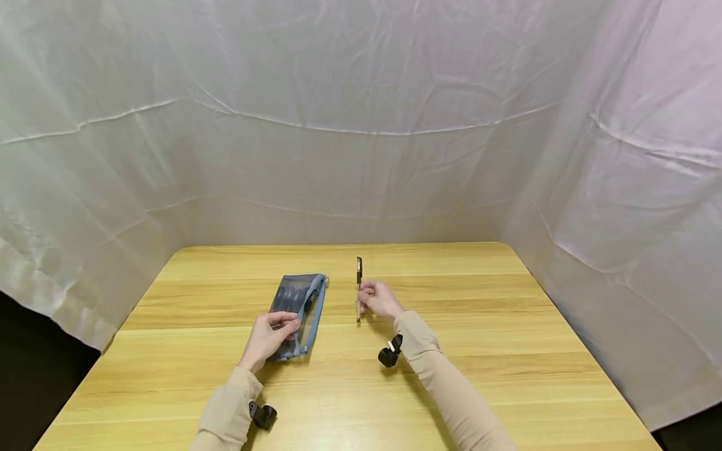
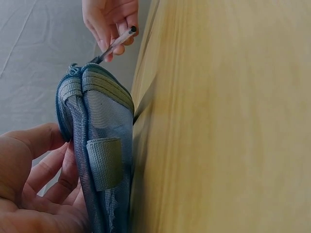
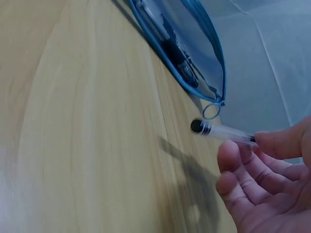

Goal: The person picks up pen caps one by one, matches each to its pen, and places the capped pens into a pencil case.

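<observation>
A blue-grey mesh pencil case (image 1: 284,289) lies left of centre with its zip side gaping. My left hand (image 1: 266,338) pinches the upper edge of the opening between thumb and fingers; the left wrist view shows the thumb (image 2: 41,139) at the blue zip edge. Several dark pens (image 3: 167,41) show inside the case. To its right, my right hand (image 1: 381,300) holds a clear pen (image 1: 358,275) with a black cap, pinched by its barrel between thumb and fingers. The pen's black end (image 3: 198,126) points away from the hand, apart from the case.
Both things are over a light wooden table (image 1: 479,376). A pale curtain (image 1: 350,169) hangs behind the far edge and along the sides. A small black camera (image 1: 389,354) sits on the right wrist, another camera (image 1: 264,416) on the left. A metal zip ring (image 3: 211,110) hangs at the case's corner.
</observation>
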Demonstrator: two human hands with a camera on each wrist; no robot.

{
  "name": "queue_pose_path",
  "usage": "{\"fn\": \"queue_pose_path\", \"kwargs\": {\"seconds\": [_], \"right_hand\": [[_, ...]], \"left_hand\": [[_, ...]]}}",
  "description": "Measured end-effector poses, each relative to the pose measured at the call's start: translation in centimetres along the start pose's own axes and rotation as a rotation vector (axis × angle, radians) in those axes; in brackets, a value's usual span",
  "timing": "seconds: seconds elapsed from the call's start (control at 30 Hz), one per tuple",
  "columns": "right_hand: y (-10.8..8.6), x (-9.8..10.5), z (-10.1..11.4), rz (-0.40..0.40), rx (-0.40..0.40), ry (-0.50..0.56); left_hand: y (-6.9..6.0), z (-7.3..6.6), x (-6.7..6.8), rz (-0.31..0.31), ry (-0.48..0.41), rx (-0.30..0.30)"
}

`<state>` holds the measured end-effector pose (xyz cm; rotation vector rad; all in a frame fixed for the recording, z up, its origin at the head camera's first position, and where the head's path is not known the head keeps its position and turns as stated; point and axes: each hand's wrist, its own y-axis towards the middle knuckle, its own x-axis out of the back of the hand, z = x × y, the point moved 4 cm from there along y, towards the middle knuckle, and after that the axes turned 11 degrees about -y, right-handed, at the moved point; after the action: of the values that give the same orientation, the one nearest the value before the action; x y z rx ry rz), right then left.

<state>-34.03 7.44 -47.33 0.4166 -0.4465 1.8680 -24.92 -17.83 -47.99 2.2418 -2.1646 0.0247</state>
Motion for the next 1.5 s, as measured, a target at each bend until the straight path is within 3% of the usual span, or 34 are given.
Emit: {"fn": "queue_pose_path", "kwargs": {"seconds": [0.23,0.33,0.57,0.8,0.9,1.2,1.3,1.5], "right_hand": [[0.1,-1.8,-0.2,0.111,-0.105,0.287],[0.1,-2.7,0.0,0.123,-0.135,0.341],[0.0,-5.3,1.4,0.164,-0.154,0.359],[-0.2,-7.0,3.1,0.268,-0.062,0.343],[0.0,-6.9,2.9,0.279,-0.035,0.321],[0.0,-4.2,1.0,0.188,-0.053,0.314],[-0.4,-2.1,0.0,0.097,-0.003,0.219],[-3.0,4.5,-2.5,-0.211,0.153,-0.344]], "left_hand": [[-0.1,-0.1,-0.1,-0.008,-0.008,0.003],[-0.2,-0.2,-0.1,-0.010,-0.011,0.000],[0.0,-0.2,-0.2,-0.012,-0.026,-0.002],[0.0,-0.3,-0.4,-0.016,-0.013,-0.010],[0.0,-0.4,-0.4,-0.019,-0.009,-0.010],[0.0,-0.6,-0.4,-0.008,0.036,-0.031],[0.1,-0.7,-0.3,0.011,0.107,-0.056],[1.0,-1.6,1.2,-0.017,0.355,-0.154]]}}
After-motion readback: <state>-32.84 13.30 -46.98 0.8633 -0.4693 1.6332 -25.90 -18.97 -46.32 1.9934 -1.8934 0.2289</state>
